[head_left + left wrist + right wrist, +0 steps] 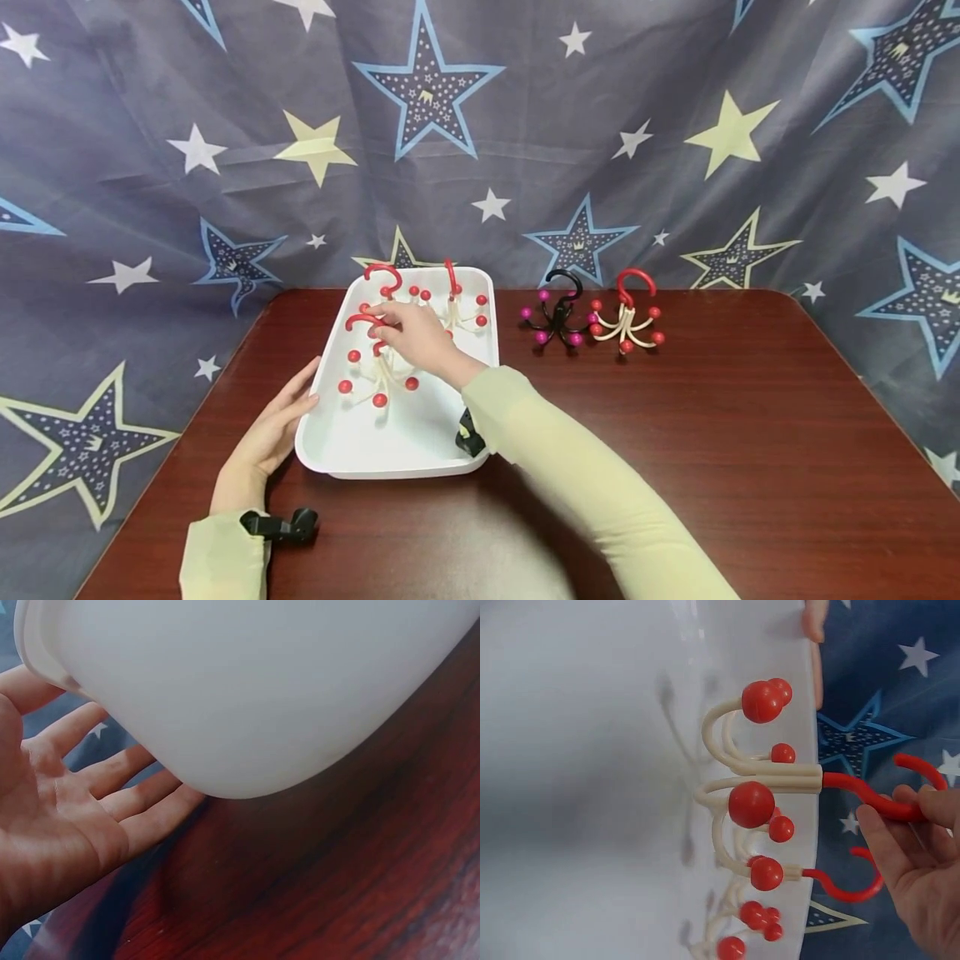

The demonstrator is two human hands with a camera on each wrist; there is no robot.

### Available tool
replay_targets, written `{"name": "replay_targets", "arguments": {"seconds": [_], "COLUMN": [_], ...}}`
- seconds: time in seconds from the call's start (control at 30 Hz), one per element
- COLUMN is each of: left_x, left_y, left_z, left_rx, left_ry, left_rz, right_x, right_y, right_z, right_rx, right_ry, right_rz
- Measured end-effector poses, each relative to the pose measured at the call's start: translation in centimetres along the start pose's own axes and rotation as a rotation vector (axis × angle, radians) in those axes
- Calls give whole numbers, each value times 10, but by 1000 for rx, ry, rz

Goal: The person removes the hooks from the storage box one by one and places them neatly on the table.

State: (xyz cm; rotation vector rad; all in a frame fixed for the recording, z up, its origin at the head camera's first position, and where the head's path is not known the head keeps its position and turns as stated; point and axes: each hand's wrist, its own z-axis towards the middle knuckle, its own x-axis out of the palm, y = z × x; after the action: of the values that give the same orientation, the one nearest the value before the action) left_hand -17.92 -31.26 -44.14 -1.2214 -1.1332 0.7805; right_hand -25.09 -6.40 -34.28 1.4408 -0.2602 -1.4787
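Note:
My right hand (422, 337) pinches the red hook of a multi-arm hanger (385, 375) with cream arms and red ball tips. The hanger is upright over the front half of a white tray (397, 471). In the right wrist view, thumb and fingers of the right hand (922, 877) grip the curved red stem above the cream hanger body (780, 780). My left hand (273, 425) rests at the tray's left side. In the left wrist view, the extended fingers of the left hand (67, 802) lie along the tray's outer wall (247, 705).
Two more red-hooked cream hangers are in the tray's back half, one hook (384, 271) at left, another hanger (453, 317) at right. Right of the tray, a black hanger with magenta tips (560, 318) stands beside a cream one (626, 321) on the brown table (735, 458).

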Motion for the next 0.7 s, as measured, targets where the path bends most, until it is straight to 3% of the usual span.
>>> {"name": "replay_targets", "arguments": {"seconds": [0.37,0.7], "left_x": [0,0], "left_y": [0,0], "left_z": [-1,-1], "left_rx": [15,23], "left_ry": [19,37], "left_rz": [-12,-31], "right_x": [-49,-86], "right_y": [0,-7], "right_z": [-13,-37], "right_rx": [-26,-120], "right_ry": [-100,-230], "right_rz": [30,100]}}
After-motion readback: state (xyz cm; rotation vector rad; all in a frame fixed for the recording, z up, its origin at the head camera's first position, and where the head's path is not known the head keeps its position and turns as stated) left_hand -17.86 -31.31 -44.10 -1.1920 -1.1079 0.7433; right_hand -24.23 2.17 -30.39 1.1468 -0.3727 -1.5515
